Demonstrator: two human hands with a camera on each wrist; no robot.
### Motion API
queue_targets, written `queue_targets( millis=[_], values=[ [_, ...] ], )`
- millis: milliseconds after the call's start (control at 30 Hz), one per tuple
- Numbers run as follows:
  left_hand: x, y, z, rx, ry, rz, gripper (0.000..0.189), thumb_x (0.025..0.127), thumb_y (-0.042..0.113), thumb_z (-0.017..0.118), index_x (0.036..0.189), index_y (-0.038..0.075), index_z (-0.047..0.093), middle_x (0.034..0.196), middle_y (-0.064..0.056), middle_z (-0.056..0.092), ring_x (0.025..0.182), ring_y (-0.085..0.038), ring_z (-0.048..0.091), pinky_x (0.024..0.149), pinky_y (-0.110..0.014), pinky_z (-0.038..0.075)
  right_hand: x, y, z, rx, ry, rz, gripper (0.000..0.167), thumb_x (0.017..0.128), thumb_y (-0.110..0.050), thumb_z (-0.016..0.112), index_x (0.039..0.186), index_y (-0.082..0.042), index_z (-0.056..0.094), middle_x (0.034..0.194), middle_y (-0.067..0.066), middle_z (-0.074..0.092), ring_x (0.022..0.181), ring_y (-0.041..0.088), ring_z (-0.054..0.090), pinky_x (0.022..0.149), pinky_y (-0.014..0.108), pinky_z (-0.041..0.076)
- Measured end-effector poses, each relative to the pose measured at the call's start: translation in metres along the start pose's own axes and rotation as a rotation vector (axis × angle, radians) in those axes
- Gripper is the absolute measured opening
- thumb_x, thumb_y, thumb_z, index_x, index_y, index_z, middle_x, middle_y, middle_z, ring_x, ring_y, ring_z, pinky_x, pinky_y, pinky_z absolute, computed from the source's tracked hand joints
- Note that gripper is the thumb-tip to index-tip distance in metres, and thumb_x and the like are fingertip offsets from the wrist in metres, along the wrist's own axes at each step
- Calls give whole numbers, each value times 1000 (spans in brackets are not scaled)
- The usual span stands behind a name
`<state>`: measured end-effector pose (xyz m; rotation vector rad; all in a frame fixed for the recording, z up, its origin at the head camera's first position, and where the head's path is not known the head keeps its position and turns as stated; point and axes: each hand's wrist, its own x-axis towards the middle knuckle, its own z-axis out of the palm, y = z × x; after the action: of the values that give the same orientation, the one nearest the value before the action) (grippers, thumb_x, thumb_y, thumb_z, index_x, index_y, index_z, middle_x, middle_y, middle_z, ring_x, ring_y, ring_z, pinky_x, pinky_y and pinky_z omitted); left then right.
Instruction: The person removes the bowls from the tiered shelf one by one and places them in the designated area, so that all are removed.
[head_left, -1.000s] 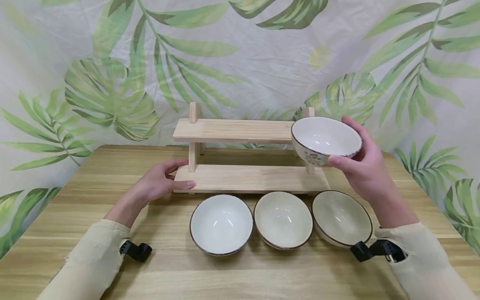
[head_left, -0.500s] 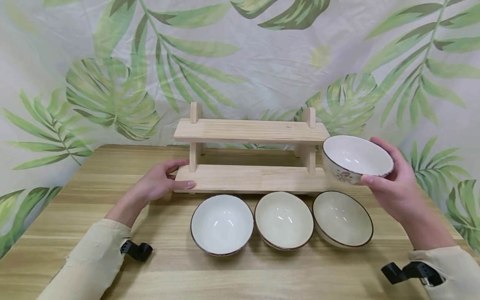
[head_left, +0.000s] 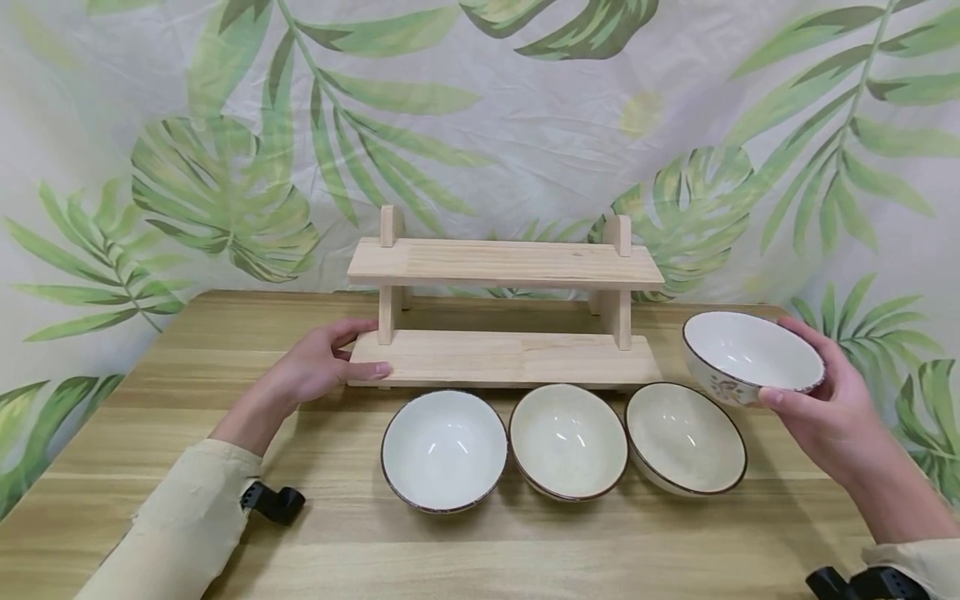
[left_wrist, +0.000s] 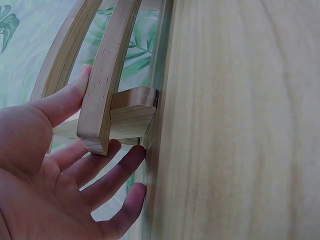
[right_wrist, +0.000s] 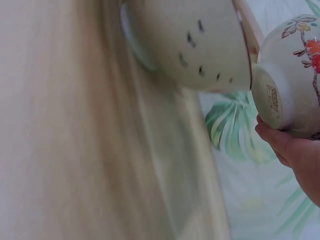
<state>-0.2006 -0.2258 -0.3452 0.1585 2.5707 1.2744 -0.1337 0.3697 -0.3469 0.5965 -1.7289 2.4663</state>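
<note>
My right hand (head_left: 843, 421) grips a white bowl (head_left: 753, 354) by its side, thumb near the front rim. The bowl is held above the table's right side, slightly tilted. In the right wrist view its underside and painted red flowers (right_wrist: 314, 55) show, with fingers by the foot ring. My left hand (head_left: 318, 362) holds the left end of a two-tier wooden rack (head_left: 510, 354), thumb on top of the lower board. The left wrist view shows the fingers (left_wrist: 117, 170) curled under that board. Both boards carry nothing.
In front of the rack, a row of three bowls stands on the wooden table (head_left: 525, 567): a white one (head_left: 444, 450), a cream one (head_left: 568, 442) and a greyer one (head_left: 686, 437). A leaf-patterned cloth (head_left: 525, 125) hangs behind.
My right hand has carried the bowl from the rack's upper right end rightward and down, past the rack. My left hand stays at the rack's left end.
</note>
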Motion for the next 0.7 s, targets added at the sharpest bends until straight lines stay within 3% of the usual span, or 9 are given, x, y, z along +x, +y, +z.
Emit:
queue_targets(
  millis=[267,433,700],
  values=[
    [-1,0,0,-14,-3,-7,92,92,39,84,165,8,37,150,-25,57,132,-38,63,95,-32,48,-19,4,-19,23,47,28,81,88,34,43,156,-9,38,140,10,53,113,22,66,86,29,62],
    [0,-1,0,-13,-4,-16,93,92,40,84,165,9,36,155,-26,53,135,-40,60,103,-41,49,-28,6,-32,42,82,74,77,90,32,42,153,-12,40,137,9,55,111,22,66,83,31,62],
    [-1,0,0,2,-1,-19,93,92,41,84,165,9,36,158,-25,49,137,-42,58,107,-47,47,-41,11,-51,-28,99,174,72,93,27,45,150,-17,40,132,3,56,108,18,65,84,30,62]
  ],
)
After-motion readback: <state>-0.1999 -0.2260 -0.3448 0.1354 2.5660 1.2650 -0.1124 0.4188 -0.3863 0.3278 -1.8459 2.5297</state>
